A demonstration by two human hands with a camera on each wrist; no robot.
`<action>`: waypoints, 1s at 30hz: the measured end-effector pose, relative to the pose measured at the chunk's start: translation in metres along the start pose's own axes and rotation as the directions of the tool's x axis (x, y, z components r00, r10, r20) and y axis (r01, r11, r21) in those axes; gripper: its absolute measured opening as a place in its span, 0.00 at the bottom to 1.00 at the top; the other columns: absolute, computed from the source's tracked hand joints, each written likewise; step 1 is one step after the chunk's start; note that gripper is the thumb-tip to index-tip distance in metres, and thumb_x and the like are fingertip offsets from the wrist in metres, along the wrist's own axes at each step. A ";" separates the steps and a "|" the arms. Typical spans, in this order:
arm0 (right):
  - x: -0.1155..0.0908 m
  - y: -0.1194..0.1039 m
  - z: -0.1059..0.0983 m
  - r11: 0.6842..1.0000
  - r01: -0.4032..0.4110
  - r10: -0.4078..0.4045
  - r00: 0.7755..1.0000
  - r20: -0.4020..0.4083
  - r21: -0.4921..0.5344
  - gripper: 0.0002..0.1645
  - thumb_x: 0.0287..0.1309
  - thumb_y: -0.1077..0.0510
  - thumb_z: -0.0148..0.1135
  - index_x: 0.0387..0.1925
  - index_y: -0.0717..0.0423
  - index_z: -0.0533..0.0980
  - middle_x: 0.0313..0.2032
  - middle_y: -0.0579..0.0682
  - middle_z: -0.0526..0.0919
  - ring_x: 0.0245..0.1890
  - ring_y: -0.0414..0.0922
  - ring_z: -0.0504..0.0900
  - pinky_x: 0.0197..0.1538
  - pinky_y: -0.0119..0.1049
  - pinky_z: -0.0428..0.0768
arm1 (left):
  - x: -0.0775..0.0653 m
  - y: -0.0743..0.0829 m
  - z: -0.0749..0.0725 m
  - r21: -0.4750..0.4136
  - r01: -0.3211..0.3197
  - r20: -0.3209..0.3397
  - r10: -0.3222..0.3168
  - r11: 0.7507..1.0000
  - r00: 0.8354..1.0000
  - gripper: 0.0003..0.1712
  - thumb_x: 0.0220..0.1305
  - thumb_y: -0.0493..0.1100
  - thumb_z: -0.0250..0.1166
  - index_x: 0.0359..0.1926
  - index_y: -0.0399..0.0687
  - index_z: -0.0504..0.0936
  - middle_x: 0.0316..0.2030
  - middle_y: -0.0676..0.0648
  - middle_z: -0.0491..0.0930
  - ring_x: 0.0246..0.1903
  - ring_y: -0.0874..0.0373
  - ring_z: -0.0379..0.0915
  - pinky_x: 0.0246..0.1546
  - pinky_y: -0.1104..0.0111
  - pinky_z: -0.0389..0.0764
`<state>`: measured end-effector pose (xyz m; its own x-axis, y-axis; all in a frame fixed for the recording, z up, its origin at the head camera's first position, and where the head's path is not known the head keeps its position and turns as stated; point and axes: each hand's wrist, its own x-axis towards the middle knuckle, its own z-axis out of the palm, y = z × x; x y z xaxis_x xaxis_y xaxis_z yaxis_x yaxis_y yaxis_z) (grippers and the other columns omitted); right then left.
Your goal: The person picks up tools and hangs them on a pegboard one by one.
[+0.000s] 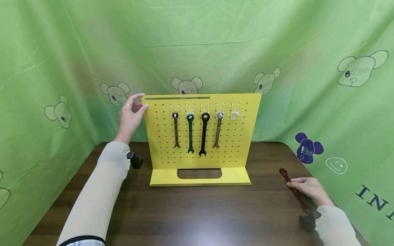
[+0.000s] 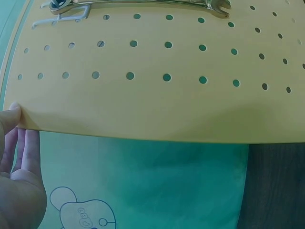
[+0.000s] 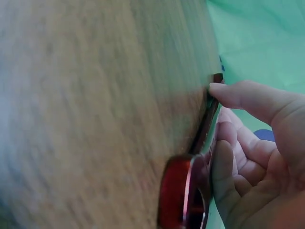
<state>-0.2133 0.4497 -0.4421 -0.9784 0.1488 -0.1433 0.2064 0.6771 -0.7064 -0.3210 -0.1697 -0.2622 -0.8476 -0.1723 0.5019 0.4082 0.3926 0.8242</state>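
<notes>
My left hand [image 1: 130, 116] pinches the upper left corner of a yellow pegboard [image 1: 200, 162], which stands upright on its base. In the left wrist view the thumb [image 2: 12, 117] lies on the front face and the other fingers are behind the edge. Hanging from wire hooks are a bronze wrench [image 1: 176, 131], a green wrench [image 1: 190, 133], a black wrench [image 1: 204, 135] and a grey wrench [image 1: 218, 131]. The rightmost hook [image 1: 235, 112] carries no wrench. At the right, my right hand [image 1: 309, 188] pinches a red combination wrench [image 1: 286, 176] by its shaft, over or on the table.
The dark wooden table [image 1: 191, 212] extends in front of the pegboard and to both sides. A green cloth [image 1: 197, 44] with printed mouse heads hangs behind and along the sides. A black wrist camera [image 1: 134, 160] sits on the left wrist.
</notes>
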 end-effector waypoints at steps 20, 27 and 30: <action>0.001 -0.001 -0.001 0.988 -0.065 0.056 0.996 0.065 0.137 0.24 0.62 0.51 0.67 0.46 0.70 0.82 0.25 0.38 0.80 0.27 0.36 0.75 0.30 0.32 0.77 | 0.001 -0.002 0.000 0.006 -0.015 -0.003 0.015 1.000 1.000 0.25 0.69 0.39 0.65 0.65 0.54 0.75 0.48 0.41 0.82 0.49 0.53 0.77 0.50 0.65 0.81; 0.004 0.001 -0.001 0.992 -0.041 0.030 0.996 0.087 0.122 0.24 0.64 0.51 0.65 0.47 0.72 0.81 0.25 0.38 0.79 0.27 0.35 0.75 0.30 0.32 0.76 | 0.001 -0.002 0.000 0.005 -0.013 -0.003 0.013 1.000 1.000 0.25 0.70 0.40 0.65 0.66 0.54 0.75 0.49 0.41 0.81 0.49 0.52 0.77 0.51 0.66 0.80; 0.005 0.000 -0.001 0.993 -0.040 0.031 0.996 0.087 0.111 0.25 0.64 0.51 0.64 0.47 0.73 0.80 0.25 0.38 0.78 0.28 0.35 0.74 0.31 0.31 0.76 | 0.001 -0.002 0.000 0.010 -0.016 -0.003 0.016 1.000 1.000 0.24 0.70 0.40 0.65 0.66 0.54 0.75 0.49 0.41 0.81 0.49 0.52 0.77 0.50 0.65 0.80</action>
<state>-0.2180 0.4512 -0.4427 -0.9686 0.1067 -0.2245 0.2437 0.5861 -0.7728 -0.3226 -0.1711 -0.2633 -0.8400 -0.1684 0.5158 0.4182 0.4046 0.8133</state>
